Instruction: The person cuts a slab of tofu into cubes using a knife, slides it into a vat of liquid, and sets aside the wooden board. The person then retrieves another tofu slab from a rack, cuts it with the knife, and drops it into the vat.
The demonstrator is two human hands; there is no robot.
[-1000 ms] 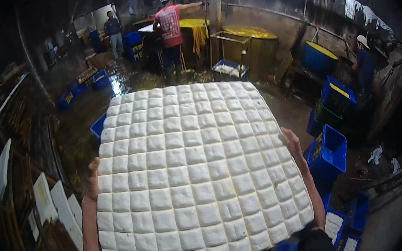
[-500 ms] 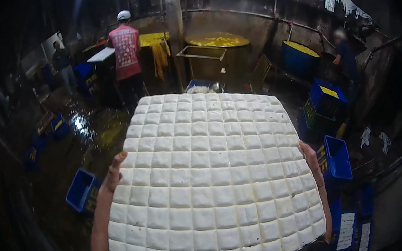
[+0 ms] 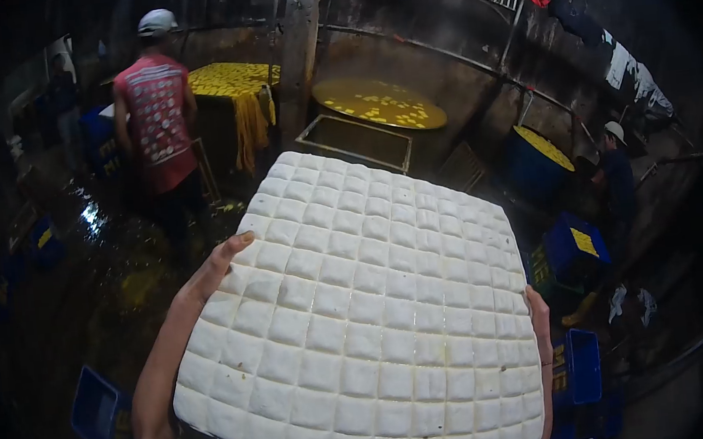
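A large white slab scored into many small squares (image 3: 377, 310) fills the lower middle of the view, tilted with its right side lower. My left hand (image 3: 224, 261) grips its left edge, thumb on the rim and the other fingers hidden beneath. On the right edge my right hand (image 3: 538, 307) holds it too, mostly hidden behind the slab. Past the slab's far edge is a rectangular metal frame (image 3: 354, 140), in front of a round vat with yellow pieces in liquid (image 3: 378, 103).
A person in a red shirt (image 3: 157, 120) stands at the upper left, beside a vat of yellow pieces (image 3: 232, 79). Another person (image 3: 616, 169) is at the right near a blue barrel (image 3: 536, 159). Blue crates (image 3: 574, 247) stand at right; another crate (image 3: 95, 409) lies lower left.
The view has moved closer to the vats. The slab, still in both my hands, has tilted down to the right. The person in red now appears larger and farther left, arm no longer stretched out.
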